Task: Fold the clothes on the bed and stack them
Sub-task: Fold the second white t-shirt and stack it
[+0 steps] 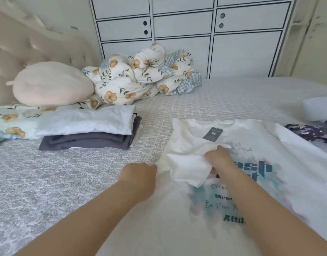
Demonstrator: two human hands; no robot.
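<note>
A white cotton T-shirt with teal and pink printed lettering [223, 182] lies spread face-up on a bed covered by a grey patterned sheet [48, 182]. The right hand [219, 159] pinches the shirt's left sleeve, folded inward over the chest print. The left hand [140, 177], fingers curled, grips the shirt's side edge just beside that sleeve. Left of the shirt, well apart, sits a stack of folded clothes, pale grey on dark grey [88, 128]. Behind the stack rests a crumpled floral duvet [140, 76].
</note>
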